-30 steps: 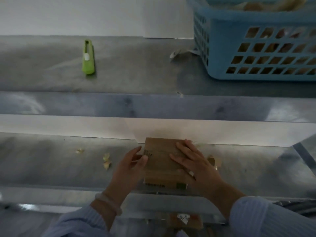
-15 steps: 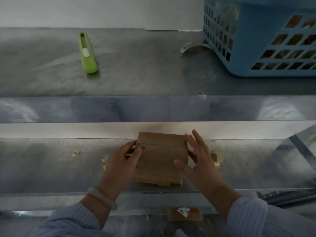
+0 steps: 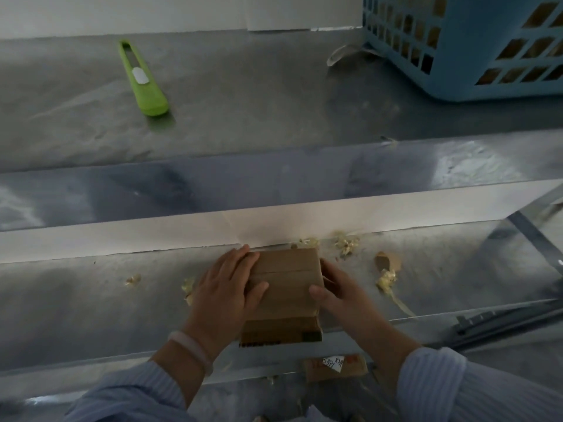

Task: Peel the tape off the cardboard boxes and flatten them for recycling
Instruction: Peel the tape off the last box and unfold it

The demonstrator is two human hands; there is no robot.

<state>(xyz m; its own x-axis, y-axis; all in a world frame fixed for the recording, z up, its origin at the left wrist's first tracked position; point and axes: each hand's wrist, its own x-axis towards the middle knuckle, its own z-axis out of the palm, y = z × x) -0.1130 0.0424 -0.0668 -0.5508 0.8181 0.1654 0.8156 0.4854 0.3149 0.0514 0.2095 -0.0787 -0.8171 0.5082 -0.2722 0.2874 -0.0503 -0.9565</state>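
Head view. Cardboard box lying on the lower tabletop near its front edge, gripped at its sides by the left hand and right hand, thumbs on top. What appear to be tape scraps lie to its right. Green cutter and blue basket sit on the upper level.

Green box cutter (lying flat), blue plastic basket, steel bench

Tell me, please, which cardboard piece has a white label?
The loose piece nearest the camera, at the bottom of the view; the held box shows no white label.
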